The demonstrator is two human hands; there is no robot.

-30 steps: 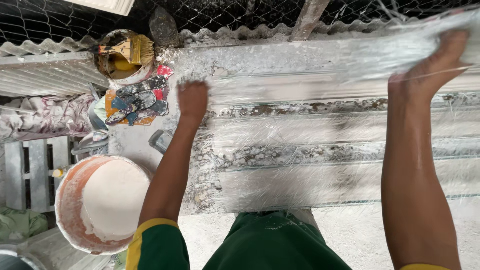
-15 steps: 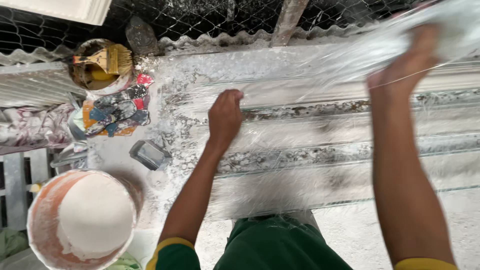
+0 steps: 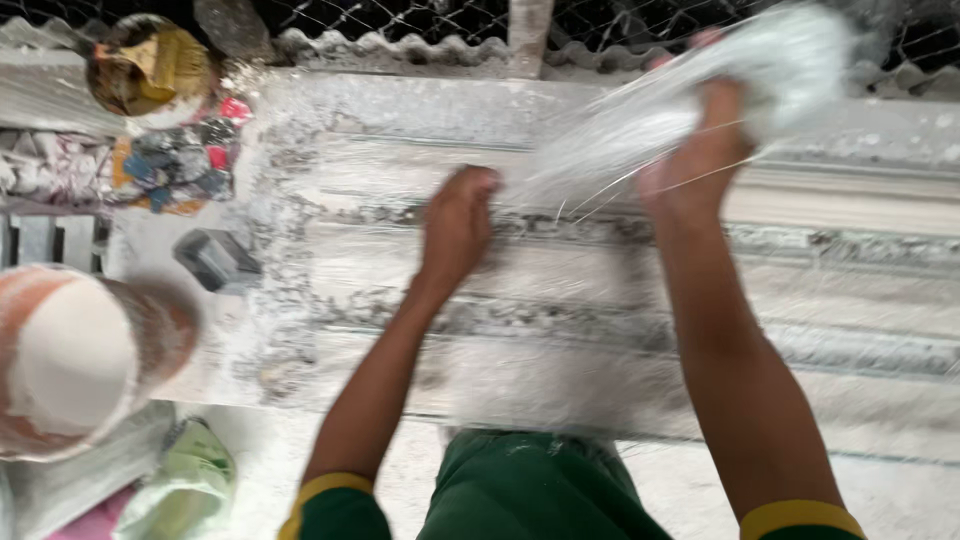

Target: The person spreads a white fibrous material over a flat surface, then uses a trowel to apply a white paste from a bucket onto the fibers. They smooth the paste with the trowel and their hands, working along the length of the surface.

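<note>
You have a single view, from the camera on your head. It looks almost straight down, close over the long white ribbed plaster moulding [image 3: 600, 290] that crosses the frame from left to right. Your own forearms enter from the bottom edge. The wire mesh fence [image 3: 420, 20] runs along the top edge, and the round orange-rimmed bucket of white plaster [image 3: 70, 360] sits at the lower left.

Off to the left there's a big bucket [image 3: 60, 360] full of white plaster, a small dark block [image 3: 213, 258] on the dusty bench, a pile of colourful rags [image 3: 172, 168], and a tin [image 3: 140, 68] with a yellowish brush. Wire mesh [image 3: 420, 20] runs along the back, green bag [image 3: 185, 485] down below.
</note>
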